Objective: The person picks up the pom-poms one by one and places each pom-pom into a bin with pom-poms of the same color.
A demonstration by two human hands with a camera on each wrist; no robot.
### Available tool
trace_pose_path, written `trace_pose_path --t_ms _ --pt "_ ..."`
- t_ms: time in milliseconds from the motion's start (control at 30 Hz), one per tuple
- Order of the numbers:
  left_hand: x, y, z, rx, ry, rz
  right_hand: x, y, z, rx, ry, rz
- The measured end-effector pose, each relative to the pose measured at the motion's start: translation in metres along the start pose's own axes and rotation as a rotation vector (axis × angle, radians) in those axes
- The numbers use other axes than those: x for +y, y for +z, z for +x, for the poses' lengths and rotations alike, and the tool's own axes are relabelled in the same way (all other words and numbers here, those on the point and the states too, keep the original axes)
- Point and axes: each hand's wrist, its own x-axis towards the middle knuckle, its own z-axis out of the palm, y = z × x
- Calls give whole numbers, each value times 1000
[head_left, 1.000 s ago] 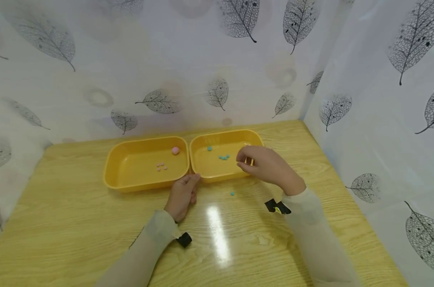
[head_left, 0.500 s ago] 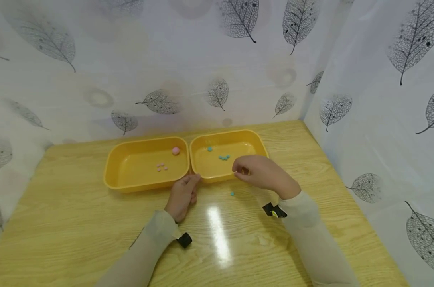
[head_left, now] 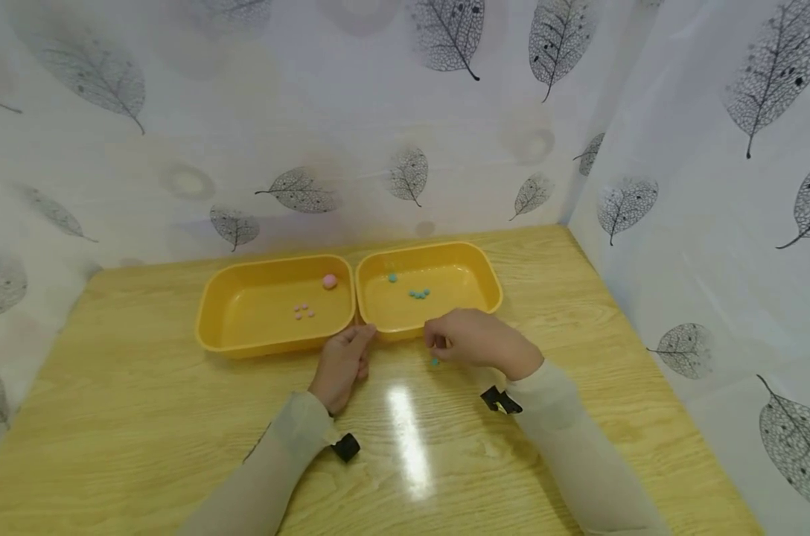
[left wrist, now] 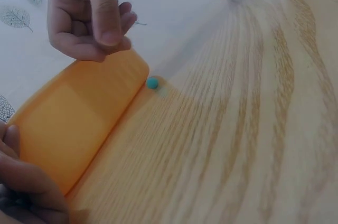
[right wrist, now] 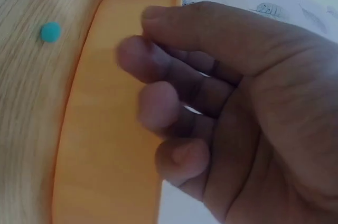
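My left hand grips the near left corner of the right yellow tray, thumb at its rim, where the two trays meet. My right hand hangs just in front of that tray's near wall, fingers loosely bent and nothing seen between them. Under its fingertips a small teal ball lies on the table; the left wrist view has this teal ball beside the tray's base. Inside the right tray are several small teal pieces in a cluster and a larger teal ball.
The left yellow tray stands against the right one. It holds several small pink pieces and a larger pink ball. A leaf-patterned white sheet rises behind and to the right of the wooden table.
From over the right tray, my right hand has come down and toward me, to just above the teal ball on the table. My left hand has stayed at the tray corner.
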Motion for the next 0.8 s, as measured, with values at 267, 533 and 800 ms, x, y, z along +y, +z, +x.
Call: trace_pose_path --t_ms 267,533,800 --pt "1 0 -1 2 4 1 -9 9 2 -44 53 -47" --pt "1 0 0 11 2 -1 -11 16 5 -56 92 -55" --pt "1 0 -1 4 2 9 -9 22 9 -60 91 -63"
